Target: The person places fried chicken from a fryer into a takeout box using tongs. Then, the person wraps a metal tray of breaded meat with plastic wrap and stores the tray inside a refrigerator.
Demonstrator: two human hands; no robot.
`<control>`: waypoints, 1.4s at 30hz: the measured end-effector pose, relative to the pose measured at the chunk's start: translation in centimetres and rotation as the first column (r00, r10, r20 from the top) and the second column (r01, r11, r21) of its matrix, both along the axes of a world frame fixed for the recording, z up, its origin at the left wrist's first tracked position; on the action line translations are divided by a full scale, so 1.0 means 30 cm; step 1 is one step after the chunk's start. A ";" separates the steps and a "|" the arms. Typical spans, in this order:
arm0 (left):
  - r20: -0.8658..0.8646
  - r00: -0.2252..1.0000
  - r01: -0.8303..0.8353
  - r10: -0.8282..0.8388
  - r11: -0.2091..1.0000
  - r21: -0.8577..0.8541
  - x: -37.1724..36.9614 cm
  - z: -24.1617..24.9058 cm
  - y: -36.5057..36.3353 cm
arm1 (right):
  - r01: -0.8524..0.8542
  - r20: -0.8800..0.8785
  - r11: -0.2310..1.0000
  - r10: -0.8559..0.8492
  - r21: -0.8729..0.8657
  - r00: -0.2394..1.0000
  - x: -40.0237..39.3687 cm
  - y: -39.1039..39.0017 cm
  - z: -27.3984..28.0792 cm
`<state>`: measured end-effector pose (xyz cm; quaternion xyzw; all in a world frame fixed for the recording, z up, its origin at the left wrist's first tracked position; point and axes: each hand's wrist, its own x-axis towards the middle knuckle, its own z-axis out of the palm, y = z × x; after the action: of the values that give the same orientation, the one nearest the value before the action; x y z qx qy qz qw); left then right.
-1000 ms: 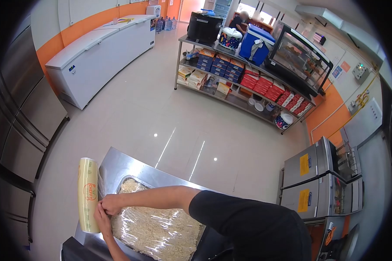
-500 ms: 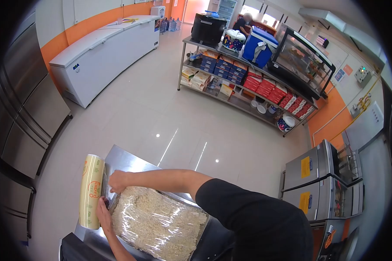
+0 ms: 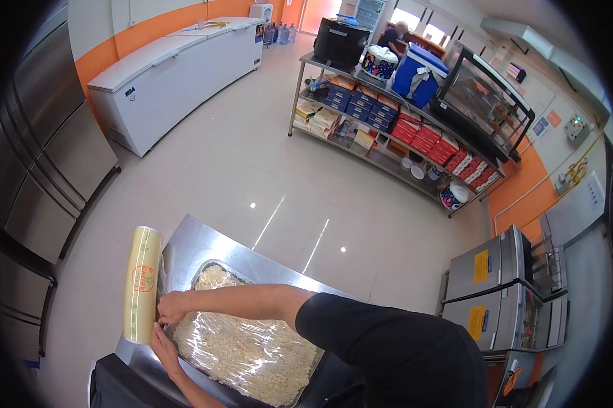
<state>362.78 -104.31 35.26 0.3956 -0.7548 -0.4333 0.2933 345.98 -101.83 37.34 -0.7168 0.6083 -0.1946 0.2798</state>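
Note:
A metal tray [image 3: 196, 277] of pale, crumbly food [image 3: 252, 357] lies on a steel table, with clear plastic wrap [image 3: 218, 330] stretched shiny over much of it. The wrap's big upright-looking roll [image 3: 142, 289], yellowish with red print, lies along the table's left edge. My right hand [image 3: 173, 308], its arm crossing above the tray, is closed in a fist on the wrap beside the roll. Just below it, my left hand [image 3: 162, 347] pinches the wrap between roll and tray; its fingertips are partly hidden. The tray's far corner shows food beyond my right forearm.
The steel table [image 3: 197, 238] has a dark cloth-like item [image 3: 126, 384] at its near left. A shelf rack [image 3: 388, 139] with boxes and a blue cooler [image 3: 419, 75] stands ahead. A white chest freezer [image 3: 177, 81], steel refrigerator [image 3: 48, 170] and stacked ovens [image 3: 480, 272] line the sides. Someone [image 3: 393, 41] is far back.
My right hand has moved down along the roll, toward my left hand. The tray's far corner now shows past my forearm. The whole view has shifted slightly.

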 end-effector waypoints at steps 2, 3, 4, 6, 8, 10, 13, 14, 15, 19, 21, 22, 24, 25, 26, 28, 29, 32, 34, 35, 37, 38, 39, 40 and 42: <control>0.024 0.999 0.022 -0.021 0.998 -0.054 -0.004 -0.023 0.011 | 0.045 -0.041 0.998 -0.043 0.045 0.998 -0.022 0.025 0.031; 0.040 0.999 0.038 -0.035 0.996 -0.082 -0.002 -0.031 0.012 | 0.072 -0.060 0.995 -0.069 0.066 0.996 -0.027 0.037 0.042; 0.080 0.996 0.041 -0.038 0.999 -0.028 0.003 -0.033 0.006 | 0.088 -0.091 0.993 -0.081 0.077 0.993 -0.035 0.034 0.024; 0.162 0.986 0.035 -0.047 0.996 0.077 0.017 -0.015 -0.007 | 0.116 -0.150 0.989 -0.100 0.097 0.984 -0.050 0.026 -0.010; 0.149 0.989 0.017 -0.017 1.000 -0.001 0.015 -0.021 0.013 | 0.143 -0.185 0.979 -0.116 0.142 0.976 -0.065 0.036 0.004; 0.141 0.990 -0.009 0.013 1.000 -0.026 0.010 -0.021 0.022 | 0.172 -0.268 0.970 -0.122 0.172 0.956 -0.089 0.046 0.034; 0.157 0.985 -0.065 0.065 0.998 -0.004 -0.002 -0.015 0.042 | 0.260 -0.397 0.934 -0.147 0.246 0.906 -0.201 0.074 0.010; 0.170 0.980 -0.098 0.100 0.995 -0.025 0.003 -0.009 0.045 | 0.307 -0.404 0.905 -0.172 0.296 0.899 -0.284 0.074 -0.005; 0.166 0.975 -0.140 0.146 0.989 -0.043 0.001 -0.011 0.044 | 0.296 -0.421 0.924 -0.175 0.242 0.890 -0.359 0.096 0.030; 0.082 0.988 -0.137 0.131 0.988 0.070 0.014 -0.051 0.029 | 0.283 -0.223 0.944 -0.242 0.172 0.944 -0.451 0.136 0.060; 0.054 0.991 -0.128 0.124 0.988 0.083 0.027 -0.068 0.030 | 0.247 -0.206 0.964 -0.223 0.102 0.953 -0.454 0.137 0.041; 0.038 0.992 -0.126 0.123 0.988 0.089 0.033 -0.076 0.028 | 0.229 -0.199 0.971 -0.212 0.065 0.957 -0.448 0.136 0.029; 0.014 0.991 -0.134 0.133 0.987 0.090 0.041 -0.075 0.033 | 0.376 -0.188 0.926 -0.374 -0.027 0.908 -0.480 0.129 -0.063; 0.000 0.990 -0.141 0.142 0.986 0.093 0.039 -0.072 0.038 | 0.445 -0.219 0.894 -0.444 -0.045 0.869 -0.507 0.149 -0.084; -0.013 0.990 -0.139 0.142 0.982 0.128 0.030 -0.062 0.043 | 0.559 -0.234 0.827 -0.554 -0.051 0.799 -0.547 0.165 -0.135; -0.103 0.978 -0.151 0.181 0.957 0.246 0.002 -0.054 0.047 | 0.612 -0.457 0.790 -0.532 0.036 0.713 -0.622 0.221 -0.136; -0.065 0.988 -0.131 0.138 0.986 0.101 -0.021 -0.129 0.036 | 0.682 -0.431 0.730 -0.605 0.036 0.670 -0.595 0.260 -0.034; -0.115 0.969 -0.199 0.218 0.967 0.157 0.022 -0.055 0.077 | 0.443 -0.391 0.895 -0.390 0.053 0.834 -0.520 0.188 0.019; -0.158 0.941 -0.258 0.301 0.935 0.244 0.036 -0.040 0.085 | 0.270 0.015 0.961 -0.271 0.058 0.962 -0.309 0.105 -0.050; -0.198 0.920 -0.288 0.339 0.925 0.248 0.070 -0.076 0.073 | 0.241 0.205 0.970 -0.238 0.012 0.949 -0.249 0.097 -0.028; -0.344 0.888 -0.230 0.305 0.943 0.242 0.070 -0.189 0.062 | 0.000 0.244 1.000 -0.008 0.030 0.970 -0.027 0.035 0.043; -0.353 0.895 -0.224 0.275 0.958 0.177 0.067 -0.233 0.040 | -0.125 0.205 0.987 0.143 -0.096 0.968 0.042 -0.002 0.015; -0.276 0.934 -0.207 0.225 0.974 0.094 0.073 -0.258 0.030 | -0.218 0.372 0.964 0.261 -0.153 0.891 0.105 -0.061 -0.126; -0.463 0.812 -0.155 0.356 0.896 0.417 0.087 -0.407 -0.032 | -0.186 0.401 0.965 0.246 -0.184 0.883 0.140 -0.060 -0.106; -0.514 0.795 -0.112 0.322 0.911 0.397 0.081 -0.359 -0.051 | -0.138 0.129 0.971 0.165 -0.196 0.978 0.148 -0.097 -0.093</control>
<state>365.22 -105.85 24.50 0.3788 -0.4930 -0.6198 0.4789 350.42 -104.73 34.54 -0.7682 0.5090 -0.2800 0.2692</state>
